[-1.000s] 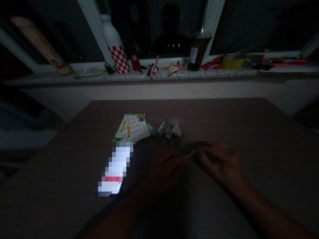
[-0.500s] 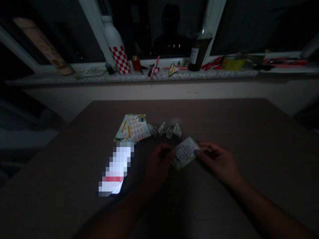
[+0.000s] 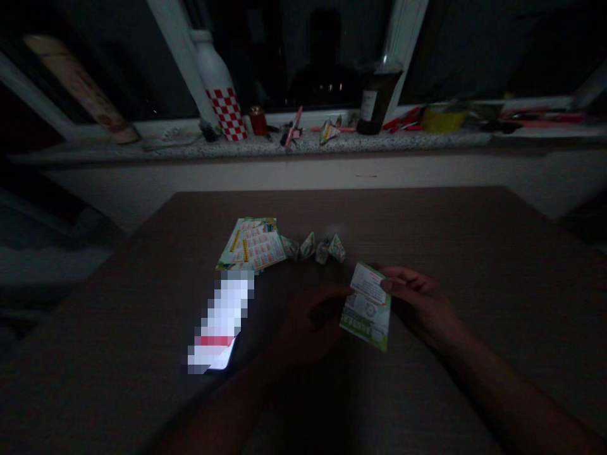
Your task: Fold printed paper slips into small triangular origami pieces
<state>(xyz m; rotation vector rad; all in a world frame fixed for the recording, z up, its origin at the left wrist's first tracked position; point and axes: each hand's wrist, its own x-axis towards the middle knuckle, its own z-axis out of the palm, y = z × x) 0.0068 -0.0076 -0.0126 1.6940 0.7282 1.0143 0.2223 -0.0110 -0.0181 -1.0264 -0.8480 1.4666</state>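
My right hand (image 3: 424,303) pinches a printed paper card (image 3: 367,309) by its upper right edge, thumb on the printed face and fingers behind. The card is white and green with small text, tilted above the table. In deep shadow at its left side is my left hand (image 3: 313,319), its fingers apart and a fingertip at the card's left edge. Beyond the hands stand several small folded paper pieces (image 3: 308,246). To their left lies a fanned stack of printed cards (image 3: 258,245).
A lit phone (image 3: 220,325), its screen blurred out, lies on the brown table (image 3: 427,221) left of my hands. On the granite windowsill (image 3: 265,146) are a checkered white bottle (image 3: 222,95), a dark packet (image 3: 374,104), a yellow roll (image 3: 443,119) and pens (image 3: 296,120).
The card has turned from a slant to nearly upright and moved slightly right. My left hand has loosened from its left corner; my right hand keeps its pinch.
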